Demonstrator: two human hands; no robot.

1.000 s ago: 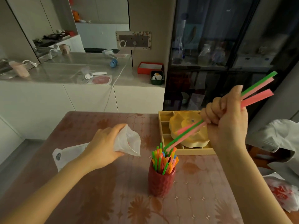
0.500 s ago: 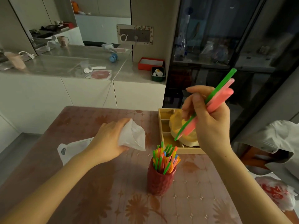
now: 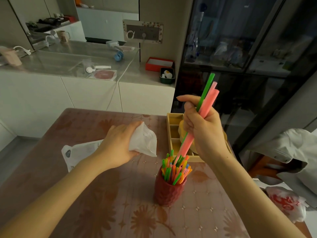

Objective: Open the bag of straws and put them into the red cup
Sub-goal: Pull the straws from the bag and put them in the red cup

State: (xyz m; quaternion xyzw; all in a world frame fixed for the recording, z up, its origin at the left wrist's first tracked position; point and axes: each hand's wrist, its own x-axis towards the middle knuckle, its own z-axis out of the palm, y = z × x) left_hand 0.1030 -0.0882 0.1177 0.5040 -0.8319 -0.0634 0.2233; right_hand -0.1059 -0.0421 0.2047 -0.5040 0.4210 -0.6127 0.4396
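Head view: the right hand (image 3: 204,131) grips three long plastic straws, one green and two pink (image 3: 208,100). Their lower ends meet the short coloured straws (image 3: 175,169) crowding the textured red cup (image 3: 169,191) on the floral bench (image 3: 85,203). Forcing them in could tip the cup or flick straws out. The left hand (image 3: 118,145) clutches the crumpled white plastic bag (image 3: 145,141); its print is unreadable.

Home kitchen-dining area: white counter (image 3: 51,60) with mug (image 3: 63,36) and small clutter, wall socket panel (image 3: 143,31), dark glass-front cabinet (image 3: 240,40), floral-covered table (image 3: 120,212), jacket (image 3: 291,152) draped nearby.
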